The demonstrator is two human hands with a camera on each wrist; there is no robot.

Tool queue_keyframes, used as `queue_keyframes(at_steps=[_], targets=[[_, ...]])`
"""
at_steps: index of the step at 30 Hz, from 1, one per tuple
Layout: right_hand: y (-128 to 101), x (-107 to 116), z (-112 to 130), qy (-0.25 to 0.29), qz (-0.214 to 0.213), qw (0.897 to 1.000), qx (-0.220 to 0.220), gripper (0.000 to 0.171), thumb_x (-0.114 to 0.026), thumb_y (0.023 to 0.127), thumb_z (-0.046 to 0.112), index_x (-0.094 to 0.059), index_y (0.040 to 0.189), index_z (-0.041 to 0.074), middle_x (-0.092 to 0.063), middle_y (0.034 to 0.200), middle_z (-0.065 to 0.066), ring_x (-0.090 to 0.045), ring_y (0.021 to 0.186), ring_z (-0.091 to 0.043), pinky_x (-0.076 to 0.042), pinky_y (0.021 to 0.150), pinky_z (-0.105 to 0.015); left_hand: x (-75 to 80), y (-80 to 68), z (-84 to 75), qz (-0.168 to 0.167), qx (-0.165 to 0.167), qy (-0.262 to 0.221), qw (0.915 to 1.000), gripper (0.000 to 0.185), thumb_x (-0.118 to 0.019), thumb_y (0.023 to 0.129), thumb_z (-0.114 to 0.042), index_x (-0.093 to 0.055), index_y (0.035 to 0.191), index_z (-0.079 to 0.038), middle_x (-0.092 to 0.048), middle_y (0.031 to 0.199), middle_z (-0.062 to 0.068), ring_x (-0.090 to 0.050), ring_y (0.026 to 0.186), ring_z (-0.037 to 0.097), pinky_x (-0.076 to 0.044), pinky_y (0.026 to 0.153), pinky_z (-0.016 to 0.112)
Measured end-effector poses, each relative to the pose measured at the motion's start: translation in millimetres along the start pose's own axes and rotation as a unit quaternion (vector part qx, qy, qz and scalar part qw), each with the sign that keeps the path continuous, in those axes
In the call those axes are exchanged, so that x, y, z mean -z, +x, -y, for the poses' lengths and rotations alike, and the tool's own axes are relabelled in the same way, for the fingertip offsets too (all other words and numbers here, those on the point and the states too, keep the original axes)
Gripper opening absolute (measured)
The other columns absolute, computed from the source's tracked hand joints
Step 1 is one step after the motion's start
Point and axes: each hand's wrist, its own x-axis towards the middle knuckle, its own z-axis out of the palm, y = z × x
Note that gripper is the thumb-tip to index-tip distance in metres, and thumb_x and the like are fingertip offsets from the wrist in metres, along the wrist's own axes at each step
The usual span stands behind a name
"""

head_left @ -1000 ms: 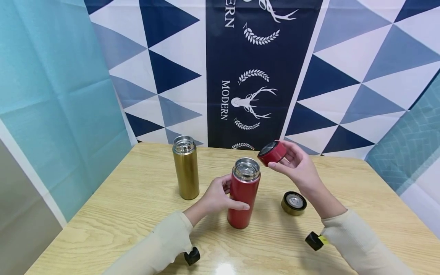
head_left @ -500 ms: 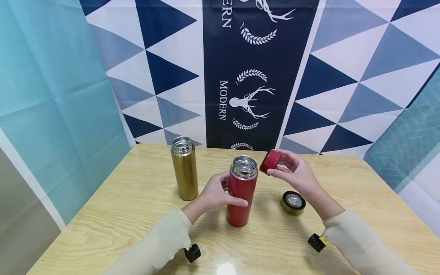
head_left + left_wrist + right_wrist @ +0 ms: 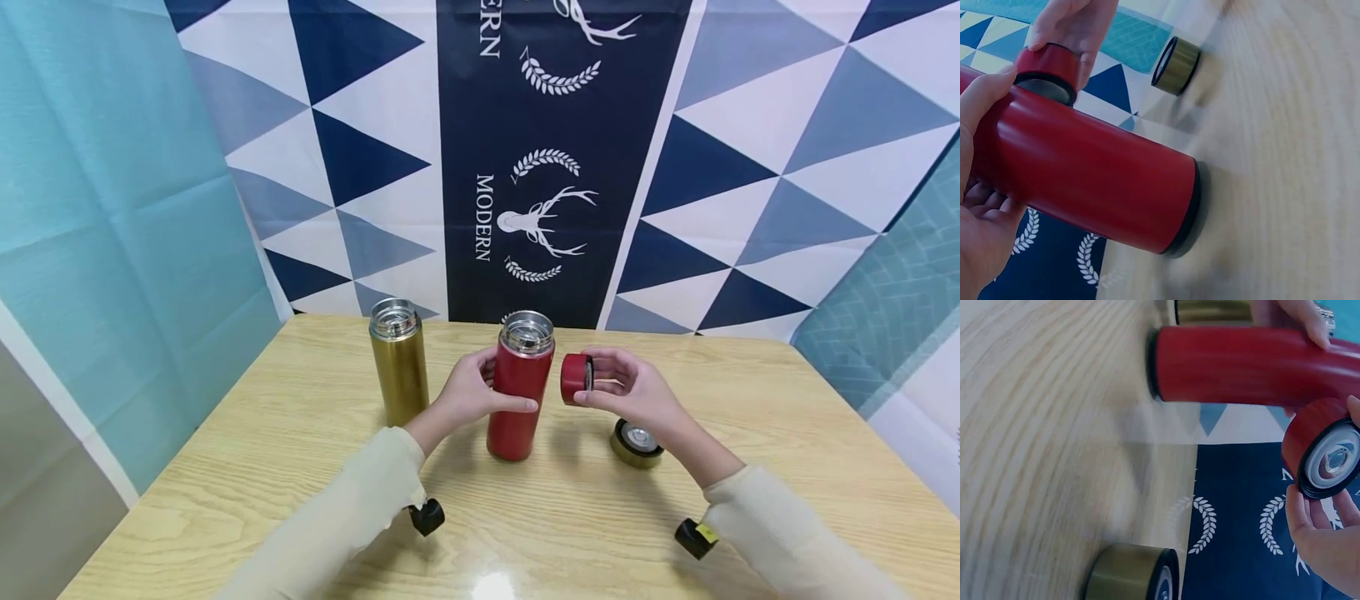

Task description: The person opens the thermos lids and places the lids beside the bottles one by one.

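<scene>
My left hand (image 3: pixel 480 392) grips the red thermos bottle (image 3: pixel 517 400) around its upper body. The bottle stands nearly upright with its steel mouth uncovered; whether its base touches the table I cannot tell. Just right of it, my right hand (image 3: pixel 630 387) pinches the red lid (image 3: pixel 576 379) between thumb and fingers, apart from the bottle in the head view. The lid is on its side, and the right wrist view shows its silver, black-rimmed underside (image 3: pixel 1336 459). A gold thermos bottle (image 3: pixel 400 367), also without its lid, stands left of my left hand. The gold lid (image 3: pixel 636 446) lies underside up below my right hand.
The light wooden table (image 3: pixel 525 533) reaches back to a patterned cloth (image 3: pixel 555 167). A teal cloth (image 3: pixel 135 208) hangs on the left. Black wrist devices (image 3: pixel 427 517) hang beneath the sleeves.
The red lid has turned over in my right hand and come lower, its underside now facing right. My left hand and the red bottle have risen in the view and shifted slightly left.
</scene>
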Motion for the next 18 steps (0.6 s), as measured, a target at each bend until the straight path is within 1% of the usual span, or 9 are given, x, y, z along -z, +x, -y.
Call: queue_keyframes(at_steps=[3, 5, 7, 9, 11, 14, 16, 18], targets=[[0, -2, -6, -0.038, 0.003, 0.999, 0.014, 0.061, -0.077, 0.080, 0.012, -0.049, 0.133, 0.000, -0.059, 0.123, -0.020, -0.063, 0.096, -0.002, -0.053, 0.085, -0.013, -2.1, 7.5, -3.2, -0.003, -0.005, 0.000, 1.0000, 0.072, -0.087, 0.068, -0.027, -0.056, 0.132, -0.019, -0.066, 0.124, 0.002, -0.063, 0.113, 0.020, -0.053, 0.098, 0.035], [1, -3, -8, -0.060, 0.003, 0.998, 0.023, 0.060, -0.078, 0.079, 0.013, -0.051, 0.132, -0.001, -0.060, 0.123, -0.022, -0.062, 0.096, -0.003, -0.052, 0.086, -0.012, -3.2, 12.1, -4.7, -0.010, -0.007, -0.001, 0.9999, 0.071, -0.087, 0.068, -0.027, -0.056, 0.132, -0.019, -0.066, 0.124, 0.003, -0.064, 0.112, 0.020, -0.054, 0.097, 0.036], [0, -4, -9, -0.082, 0.005, 0.996, 0.033, 0.059, -0.079, 0.078, 0.012, -0.053, 0.129, -0.001, -0.062, 0.121, -0.021, -0.062, 0.097, -0.008, -0.053, 0.086, -0.014, -4.0, 16.0, -5.5, -0.019, -0.006, -0.002, 0.9998, 0.072, -0.087, 0.069, -0.027, -0.055, 0.132, -0.018, -0.066, 0.124, 0.004, -0.064, 0.112, 0.021, -0.054, 0.097, 0.036], [-2, -6, -10, -0.104, 0.008, 0.994, 0.037, 0.059, -0.080, 0.077, 0.013, -0.054, 0.128, -0.002, -0.063, 0.119, -0.020, -0.063, 0.099, -0.015, -0.055, 0.087, -0.020, -4.6, 19.7, -4.6, -0.028, -0.003, -0.002, 0.9996, 0.073, -0.087, 0.069, -0.028, -0.054, 0.133, -0.018, -0.066, 0.124, 0.004, -0.064, 0.112, 0.021, -0.054, 0.097, 0.036], [-4, -6, -11, -0.125, 0.014, 0.991, 0.036, 0.059, -0.080, 0.076, 0.014, -0.054, 0.127, -0.002, -0.064, 0.118, -0.021, -0.063, 0.100, -0.022, -0.057, 0.089, -0.031, -5.0, 22.9, -2.6, -0.039, -0.002, -0.003, 0.9992, 0.074, -0.087, 0.069, -0.027, -0.054, 0.134, -0.016, -0.066, 0.124, 0.005, -0.064, 0.111, 0.022, -0.054, 0.096, 0.036], [-4, -7, -14, -0.154, 0.028, 0.987, 0.026, 0.060, -0.080, 0.076, 0.016, -0.053, 0.127, -0.003, -0.063, 0.117, -0.022, -0.063, 0.101, -0.029, -0.057, 0.089, -0.043, -4.4, 25.9, 0.6, -0.058, 0.005, -0.007, 0.9983, 0.076, -0.087, 0.068, -0.028, -0.053, 0.134, -0.015, -0.066, 0.125, 0.005, -0.063, 0.112, 0.023, -0.054, 0.097, 0.037], [-4, -8, -17, -0.168, 0.038, 0.985, 0.019, 0.060, -0.080, 0.076, 0.017, -0.053, 0.126, -0.003, -0.063, 0.116, -0.023, -0.064, 0.100, -0.029, -0.057, 0.088, -0.045, -3.7, 26.9, 1.9, -0.070, 0.010, -0.013, 0.9974, 0.076, -0.088, 0.067, -0.027, -0.053, 0.134, -0.015, -0.065, 0.125, 0.005, -0.063, 0.113, 0.023, -0.053, 0.098, 0.037], [-4, -9, -18, -0.182, 0.045, 0.982, 0.016, 0.060, -0.080, 0.075, 0.017, -0.054, 0.125, -0.003, -0.064, 0.114, -0.022, -0.064, 0.099, -0.029, -0.058, 0.087, -0.043, -2.8, 27.7, 3.2, -0.076, 0.013, -0.021, 0.9968, 0.077, -0.088, 0.067, -0.027, -0.053, 0.135, -0.016, -0.065, 0.126, 0.004, -0.062, 0.114, 0.023, -0.053, 0.099, 0.038]])
